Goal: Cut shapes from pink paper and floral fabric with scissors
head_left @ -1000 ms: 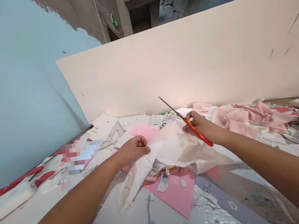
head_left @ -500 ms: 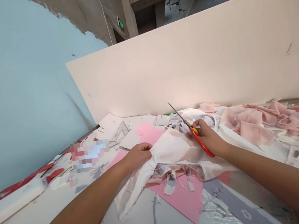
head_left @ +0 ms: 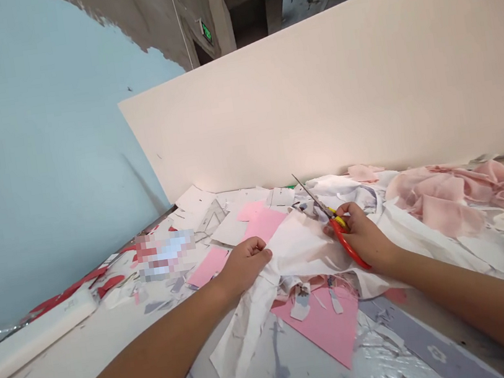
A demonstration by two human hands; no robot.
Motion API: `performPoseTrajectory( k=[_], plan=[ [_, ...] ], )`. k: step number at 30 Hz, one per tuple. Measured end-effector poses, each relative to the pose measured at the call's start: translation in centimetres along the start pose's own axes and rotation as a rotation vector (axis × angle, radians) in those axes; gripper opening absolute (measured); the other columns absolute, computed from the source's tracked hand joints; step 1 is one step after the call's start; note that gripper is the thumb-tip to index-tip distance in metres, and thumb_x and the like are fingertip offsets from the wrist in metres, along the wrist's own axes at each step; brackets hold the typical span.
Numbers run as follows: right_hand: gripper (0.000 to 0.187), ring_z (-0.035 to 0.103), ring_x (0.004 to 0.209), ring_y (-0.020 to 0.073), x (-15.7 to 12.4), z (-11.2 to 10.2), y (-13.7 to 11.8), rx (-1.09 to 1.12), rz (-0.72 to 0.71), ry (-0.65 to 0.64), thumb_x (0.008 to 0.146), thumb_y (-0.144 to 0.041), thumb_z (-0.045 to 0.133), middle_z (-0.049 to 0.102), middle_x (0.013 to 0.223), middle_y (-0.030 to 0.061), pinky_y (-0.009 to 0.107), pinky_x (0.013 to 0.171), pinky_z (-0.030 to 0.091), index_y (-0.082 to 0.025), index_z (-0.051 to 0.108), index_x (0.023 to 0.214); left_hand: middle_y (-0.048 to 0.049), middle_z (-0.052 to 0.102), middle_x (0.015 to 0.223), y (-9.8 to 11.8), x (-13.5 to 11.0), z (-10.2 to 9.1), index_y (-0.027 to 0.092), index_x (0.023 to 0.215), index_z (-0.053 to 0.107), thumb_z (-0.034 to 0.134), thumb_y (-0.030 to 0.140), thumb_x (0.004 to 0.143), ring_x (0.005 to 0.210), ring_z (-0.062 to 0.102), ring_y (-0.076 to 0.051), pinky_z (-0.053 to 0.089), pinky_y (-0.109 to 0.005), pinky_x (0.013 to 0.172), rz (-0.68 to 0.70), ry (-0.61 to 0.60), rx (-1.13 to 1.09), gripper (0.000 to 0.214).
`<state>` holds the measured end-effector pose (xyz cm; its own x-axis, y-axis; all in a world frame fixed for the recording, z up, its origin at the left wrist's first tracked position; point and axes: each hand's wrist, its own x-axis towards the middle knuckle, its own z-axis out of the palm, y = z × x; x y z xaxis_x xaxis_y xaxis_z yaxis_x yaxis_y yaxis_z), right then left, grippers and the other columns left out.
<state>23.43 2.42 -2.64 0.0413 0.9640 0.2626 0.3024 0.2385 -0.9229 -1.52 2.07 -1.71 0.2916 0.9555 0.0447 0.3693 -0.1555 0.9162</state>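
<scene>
A piece of white fabric [head_left: 304, 241] stretches between my two hands, with one narrow end hanging down at the left. My left hand [head_left: 249, 265] pinches its edge between thumb and fingers. Red-handled scissors [head_left: 346, 241] with yellow inside the grips rest in my right hand [head_left: 365, 237], blades pointing up and to the left, away from the fabric. The right fingers also sit against the fabric; whether they grip it is partly hidden. Below it, a pink sheet [head_left: 330, 328] lies on the table under small scraps.
Crumpled pale pink cloth [head_left: 456, 194] lies at the right. Pink paper pieces [head_left: 261, 222] and white cards [head_left: 195, 200] are strewn behind my left hand. A long white object [head_left: 38, 335] lies at the left. A tall cream board [head_left: 314, 99] stands along the back.
The view has shifted slightly, so the surroundings appear further right or left-tilted. My left hand still pinches the white fabric, and my right hand still holds the scissors.
</scene>
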Motion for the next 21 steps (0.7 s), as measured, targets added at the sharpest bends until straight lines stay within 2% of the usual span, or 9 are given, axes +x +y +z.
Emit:
performPoseTrajectory(
  k=[5, 8, 10, 12, 14, 15, 16, 18, 21],
  plan=[
    [0.035, 0.045, 0.052, 0.0120, -0.5, 0.2, 0.5, -0.081, -0.014, 0.096, 0.070, -0.034, 0.057, 0.050, 0.064, -0.0053, 0.023, 0.047, 0.036, -0.025, 0.029, 0.088, 0.0059, 0.035, 0.055, 0.3, -0.9, 0.5, 0.020, 0.067, 0.041, 0.038, 0.038, 0.080, 0.049, 0.030, -0.009, 0.025, -0.021, 0.046, 0.133, 0.031, 0.221, 0.022],
    [0.035, 0.042, 0.047, 0.0111, -0.9, 0.6, 0.9, -0.085, 0.000, 0.124, 0.070, -0.034, 0.056, 0.048, 0.060, -0.0067, 0.022, 0.043, 0.035, -0.026, 0.027, 0.088, 0.0048, 0.039, 0.055, 1.1, -1.1, 0.1, 0.021, 0.069, 0.044, 0.034, 0.038, 0.082, 0.050, 0.034, -0.010, 0.028, -0.022, 0.048, 0.203, 0.023, 0.388, 0.023],
    [0.036, 0.040, 0.044, 0.0106, -1.1, 0.8, 1.1, -0.076, 0.016, 0.134, 0.070, -0.035, 0.056, 0.048, 0.062, -0.0069, 0.022, 0.039, 0.034, -0.027, 0.026, 0.089, 0.0020, 0.050, 0.065, 2.0, -0.8, -1.1, 0.021, 0.075, 0.049, 0.034, 0.036, 0.081, 0.060, 0.044, -0.012, 0.033, -0.023, 0.055, 0.282, 0.060, 0.491, 0.022],
    [0.036, 0.040, 0.041, 0.0103, -1.2, 0.9, 1.3, -0.065, 0.033, 0.139, 0.071, -0.038, 0.055, 0.047, 0.062, -0.0071, 0.022, 0.036, 0.033, -0.027, 0.026, 0.090, -0.0027, 0.056, 0.096, 2.7, -0.3, -3.2, 0.023, 0.092, 0.051, 0.036, 0.033, 0.080, 0.082, 0.050, -0.016, 0.037, -0.024, 0.065, 0.312, 0.207, 0.523, 0.022],
    [0.035, 0.041, 0.041, 0.0107, -1.2, 0.9, 1.5, -0.071, 0.021, 0.152, 0.071, -0.039, 0.054, 0.047, 0.062, -0.0073, 0.022, 0.037, 0.034, -0.027, 0.026, 0.090, -0.0035, 0.052, 0.109, 2.7, 0.4, -5.9, 0.025, 0.102, 0.048, 0.038, 0.027, 0.075, 0.088, 0.051, -0.017, 0.037, -0.024, 0.066, 0.137, 0.327, 0.596, 0.029],
    [0.036, 0.042, 0.043, 0.0112, -1.2, 0.9, 1.6, -0.080, 0.005, 0.158, 0.071, -0.038, 0.055, 0.048, 0.063, -0.0071, 0.023, 0.039, 0.035, -0.027, 0.026, 0.090, -0.0026, 0.053, 0.110, 2.4, 0.8, -7.3, 0.026, 0.100, 0.048, 0.040, 0.026, 0.072, 0.086, 0.052, -0.017, 0.037, -0.025, 0.065, -0.018, 0.317, 0.670, 0.029],
    [0.036, 0.044, 0.046, 0.0116, -1.1, 0.9, 1.6, -0.090, -0.012, 0.163, 0.070, -0.037, 0.055, 0.049, 0.064, -0.0068, 0.023, 0.042, 0.037, -0.027, 0.027, 0.090, -0.0042, 0.056, 0.104, 1.8, 1.2, -8.6, 0.025, 0.096, 0.050, 0.044, 0.025, 0.068, 0.080, 0.054, -0.019, 0.037, -0.026, 0.062, -0.104, 0.306, 0.698, 0.028],
    [0.036, 0.046, 0.050, 0.0123, -1.0, 0.9, 1.7, -0.111, -0.038, 0.169, 0.069, -0.034, 0.057, 0.050, 0.063, -0.0065, 0.023, 0.046, 0.038, -0.026, 0.028, 0.089, -0.0071, 0.060, 0.092, 0.4, 1.8, -10.5, 0.022, 0.090, 0.053, 0.051, 0.025, 0.059, 0.071, 0.055, -0.021, 0.036, -0.028, 0.057, -0.216, 0.268, 0.720, 0.030],
    [0.035, 0.044, 0.050, 0.0118, -0.9, 0.9, 1.9, -0.128, -0.039, 0.178, 0.069, -0.033, 0.057, 0.050, 0.062, -0.0064, 0.023, 0.046, 0.036, -0.026, 0.030, 0.089, -0.0054, 0.062, 0.077, -1.8, 2.4, -11.7, 0.022, 0.088, 0.055, 0.060, 0.021, 0.046, 0.063, 0.056, -0.022, 0.035, -0.027, 0.054, -0.330, 0.178, 0.730, 0.042]
  ],
)
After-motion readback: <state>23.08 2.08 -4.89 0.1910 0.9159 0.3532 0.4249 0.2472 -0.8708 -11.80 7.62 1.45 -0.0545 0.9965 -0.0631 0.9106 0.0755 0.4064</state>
